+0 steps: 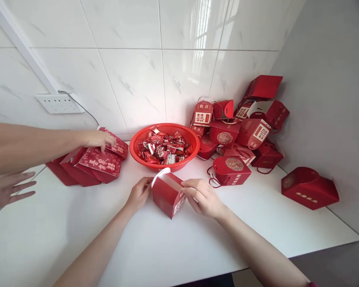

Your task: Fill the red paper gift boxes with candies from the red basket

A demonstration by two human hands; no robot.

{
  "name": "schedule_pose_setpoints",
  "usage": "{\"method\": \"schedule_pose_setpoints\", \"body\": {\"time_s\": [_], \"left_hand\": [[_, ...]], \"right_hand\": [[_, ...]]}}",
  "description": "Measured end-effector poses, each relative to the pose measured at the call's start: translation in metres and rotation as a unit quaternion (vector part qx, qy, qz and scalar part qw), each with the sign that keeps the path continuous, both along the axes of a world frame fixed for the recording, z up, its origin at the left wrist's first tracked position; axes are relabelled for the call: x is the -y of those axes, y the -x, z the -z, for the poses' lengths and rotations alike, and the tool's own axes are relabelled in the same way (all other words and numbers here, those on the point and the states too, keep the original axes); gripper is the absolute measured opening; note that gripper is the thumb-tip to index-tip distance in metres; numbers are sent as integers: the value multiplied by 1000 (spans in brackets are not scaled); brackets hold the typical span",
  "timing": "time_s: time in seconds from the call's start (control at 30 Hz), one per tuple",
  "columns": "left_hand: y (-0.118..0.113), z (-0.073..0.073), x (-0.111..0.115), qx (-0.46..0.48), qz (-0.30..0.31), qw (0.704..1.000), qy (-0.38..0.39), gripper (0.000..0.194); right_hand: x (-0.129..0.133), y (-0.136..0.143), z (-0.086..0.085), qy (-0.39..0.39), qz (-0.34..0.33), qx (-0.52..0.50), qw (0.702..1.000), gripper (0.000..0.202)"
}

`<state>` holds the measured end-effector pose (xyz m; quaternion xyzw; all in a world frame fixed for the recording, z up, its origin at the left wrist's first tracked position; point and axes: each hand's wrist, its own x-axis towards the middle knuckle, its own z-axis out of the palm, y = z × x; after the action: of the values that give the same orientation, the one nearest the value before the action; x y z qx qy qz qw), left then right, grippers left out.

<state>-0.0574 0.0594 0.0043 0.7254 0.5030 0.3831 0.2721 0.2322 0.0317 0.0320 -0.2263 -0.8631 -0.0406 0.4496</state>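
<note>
We are viewing a tiled wall, pale and veined, which is filling the top of the frame, while a white table is spreading across the middle and bottom. Along the right side a grey panel is standing. At the right of centre we are seeing a pile of red boxes, several of them showing printed characters and cord handles. At the left of the frame we are noting flat red packets, which are overlapping; another person's upper hand is resting on them, fingers curving down, and that person's lower hand is extending near the left edge, fingers spread. Near the centre a red basket is standing, and at the far right a lone red box is sitting apart. Just below the basket we are observing the small box, tilting, its white-lined flap rising. The right hand is pinching its right-hand edge between thumb and fingers; the left hand is gripping its left edge beside the flap. At the upper left a socket strip is showing. Smallest, we are finding wrapped sweets filling the basket
</note>
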Motion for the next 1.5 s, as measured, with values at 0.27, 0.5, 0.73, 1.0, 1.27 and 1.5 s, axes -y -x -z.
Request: {"method": "schedule_pose_setpoints", "body": {"time_s": [0.27,0.5,0.73,1.0,1.27,1.5], "left_hand": [[-15,-12,20,126,40,982,-134,52],[-20,-22,33,-91,69,966,-232,50],[-23,-23,31,167,87,981,-46,42],[-27,-23,31,305,81,942,114,53],[-33,-15,32,158,91,972,152,50],[-36,-14,39,13,124,990,-68,86]], "right_hand": [[13,19,10,-25,-15,-38,999,36],[12,10,10,-32,-1,-52,998,28],[20,17,1,75,-123,28,989,31],[29,20,6,83,-53,79,992,18],[36,23,-6,-18,-27,59,998,18],[28,23,-7,16,34,68,997,20]]}}
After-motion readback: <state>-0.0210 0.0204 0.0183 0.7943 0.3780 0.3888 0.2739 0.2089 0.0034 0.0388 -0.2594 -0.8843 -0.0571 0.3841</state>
